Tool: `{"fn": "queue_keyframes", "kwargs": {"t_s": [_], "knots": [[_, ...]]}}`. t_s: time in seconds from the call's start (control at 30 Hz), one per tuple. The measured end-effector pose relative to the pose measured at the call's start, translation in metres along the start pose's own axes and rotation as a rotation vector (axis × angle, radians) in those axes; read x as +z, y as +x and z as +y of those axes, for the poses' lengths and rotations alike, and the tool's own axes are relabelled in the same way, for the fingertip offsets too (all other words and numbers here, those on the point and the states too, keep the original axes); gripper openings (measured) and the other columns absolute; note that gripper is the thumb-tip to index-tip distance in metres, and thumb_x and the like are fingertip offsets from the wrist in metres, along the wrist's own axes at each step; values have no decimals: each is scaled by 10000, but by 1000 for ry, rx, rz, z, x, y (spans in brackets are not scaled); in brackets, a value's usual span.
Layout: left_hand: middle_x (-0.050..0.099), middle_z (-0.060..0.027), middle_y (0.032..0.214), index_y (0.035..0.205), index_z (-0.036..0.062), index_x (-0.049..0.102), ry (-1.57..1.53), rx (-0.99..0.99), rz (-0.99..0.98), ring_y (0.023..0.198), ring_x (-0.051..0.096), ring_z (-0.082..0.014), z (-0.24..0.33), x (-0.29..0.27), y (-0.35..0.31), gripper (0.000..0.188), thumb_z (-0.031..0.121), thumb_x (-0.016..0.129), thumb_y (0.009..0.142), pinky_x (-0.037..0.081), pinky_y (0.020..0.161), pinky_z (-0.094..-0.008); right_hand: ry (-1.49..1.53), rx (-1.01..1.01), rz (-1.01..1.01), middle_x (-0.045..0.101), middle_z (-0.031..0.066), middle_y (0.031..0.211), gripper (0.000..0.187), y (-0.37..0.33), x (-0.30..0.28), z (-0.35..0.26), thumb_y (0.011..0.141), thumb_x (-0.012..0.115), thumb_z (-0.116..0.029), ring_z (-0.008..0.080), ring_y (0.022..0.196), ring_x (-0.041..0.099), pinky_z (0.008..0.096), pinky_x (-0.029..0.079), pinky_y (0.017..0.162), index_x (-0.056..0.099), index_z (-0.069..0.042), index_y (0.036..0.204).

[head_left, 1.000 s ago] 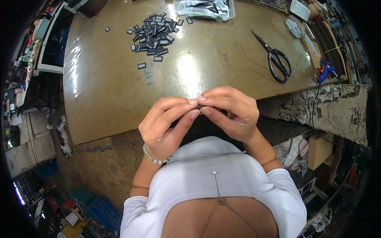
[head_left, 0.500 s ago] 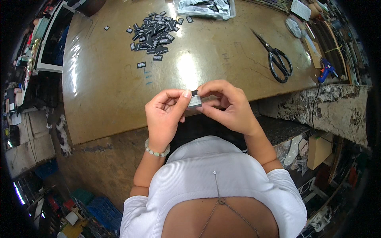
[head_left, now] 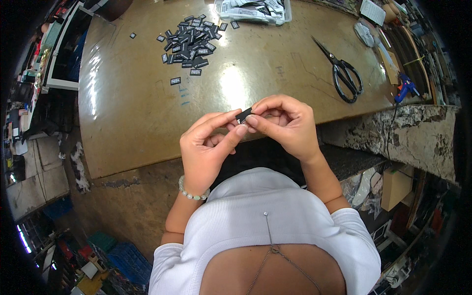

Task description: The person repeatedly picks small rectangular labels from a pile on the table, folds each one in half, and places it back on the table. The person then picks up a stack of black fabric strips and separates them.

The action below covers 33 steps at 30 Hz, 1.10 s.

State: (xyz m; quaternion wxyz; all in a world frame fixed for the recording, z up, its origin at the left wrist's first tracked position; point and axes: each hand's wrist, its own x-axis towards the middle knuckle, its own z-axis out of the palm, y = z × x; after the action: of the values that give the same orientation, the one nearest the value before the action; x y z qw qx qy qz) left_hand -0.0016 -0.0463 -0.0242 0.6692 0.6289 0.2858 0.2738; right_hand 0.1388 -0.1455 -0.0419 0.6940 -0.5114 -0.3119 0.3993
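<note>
Both hands pinch one small black tag (head_left: 244, 115) between fingertips: left hand (head_left: 209, 147) from below, right hand (head_left: 287, 123) from above. Beyond them, a pile of black tags (head_left: 189, 42) looks unhandled; scissors (head_left: 344, 73) beyond the right hand. Likely early.

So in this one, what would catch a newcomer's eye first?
Both hands meet at the near edge of the brown worktable: the left hand and right hand pinch one small black label between their fingers. Farther back lies a heap of similar black labels, with black scissors to the right.
</note>
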Motion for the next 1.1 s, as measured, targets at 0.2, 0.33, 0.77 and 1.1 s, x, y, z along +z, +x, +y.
{"fn": "queue_keyframes", "kwargs": {"t_s": [0.2,0.33,0.77,1.1], "knots": [[632,-68,934,1059,-10,676,89,12,16,670,576,-33,2,-1,0,230,26,688,832,492,511,-154,52,-48,7,615,101,921,228,1,3,1,801,696,39,133,860,639,248,558,773,540,44,968],[631,-69,932,1060,-11,676,67,15,24,670,577,-34,1,0,-1,231,26,687,832,499,516,-156,66,-60,7,602,103,928,233,0,3,3,798,698,42,136,868,634,256,558,782,530,37,960],[628,-70,932,1045,-18,678,82,24,50,663,571,-32,0,2,-2,215,3,677,831,488,510,-155,136,-52,37,601,106,924,192,-2,7,6,820,668,53,148,857,644,250,562,762,526,48,949],[629,-64,936,1046,-11,680,65,31,63,658,558,-20,-5,3,-1,212,17,680,836,479,502,-151,121,-27,33,611,98,893,206,2,6,9,813,687,34,132,831,637,245,545,741,528,40,944]]}}
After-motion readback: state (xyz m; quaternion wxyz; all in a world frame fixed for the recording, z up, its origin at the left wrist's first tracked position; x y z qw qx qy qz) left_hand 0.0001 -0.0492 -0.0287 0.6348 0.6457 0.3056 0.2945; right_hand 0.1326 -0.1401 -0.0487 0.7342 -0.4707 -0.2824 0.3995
